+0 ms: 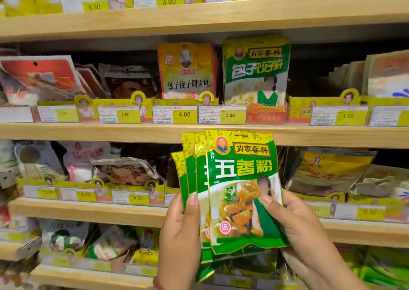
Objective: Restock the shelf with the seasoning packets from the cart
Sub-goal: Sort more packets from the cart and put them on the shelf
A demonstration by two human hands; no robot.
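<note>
Dim shelf recesses, blurred bowed edges

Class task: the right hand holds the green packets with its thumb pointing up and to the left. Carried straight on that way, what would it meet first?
Probably the wooden shelf edge just above the green packets that the right hand grips; depth is unclear, so it might pass in front.

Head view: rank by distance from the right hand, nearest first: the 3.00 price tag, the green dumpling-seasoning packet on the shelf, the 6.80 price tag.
1. 3.00 price tag, on the shelf edge just above the fanned packets that the right hand holds.
2. Green dumpling-seasoning packet, standing higher, behind that tag.
3. 6.80 price tag, top shelf, far left.
</note>
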